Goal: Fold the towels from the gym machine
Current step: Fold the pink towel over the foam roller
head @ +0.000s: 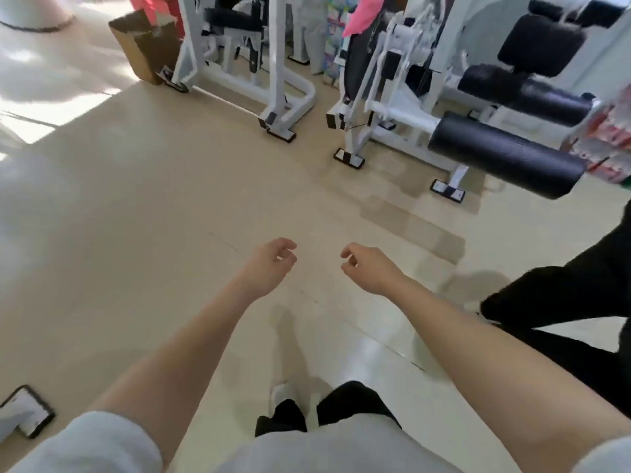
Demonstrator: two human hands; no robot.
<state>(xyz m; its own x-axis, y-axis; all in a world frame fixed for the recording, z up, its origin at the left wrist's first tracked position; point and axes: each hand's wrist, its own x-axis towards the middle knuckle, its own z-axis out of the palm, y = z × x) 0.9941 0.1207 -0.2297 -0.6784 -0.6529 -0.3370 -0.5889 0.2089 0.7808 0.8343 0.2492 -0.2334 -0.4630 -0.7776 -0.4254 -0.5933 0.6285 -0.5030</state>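
Across the whole lower view spreads a pale beige floor (143, 213), with bright patches of light at the upper left; at the top stand white gym machines (280, 63) with black pads, the right-hand one carrying a long black foam roller (505, 155) that juts toward the right edge; pink towels (358, 15) hang over the machines at the top, one near the top centre and another at the upper left, and a patterned red and white cloth (607, 141) shows at the right edge, blurred; all of this cloth lies well apart from the hands, far ahead of them; a second person's dark trouser leg (563, 295) enters from the right; a brown cardboard box (143, 46) sits by the left machine; both bare forearms reach forward over the floor, side by side; the left hand (269, 264) and right hand (368, 268) hang near each other but apart, fingers loosely curled, holding nothing; a phone (29, 411) lies on the floor at the lower left.
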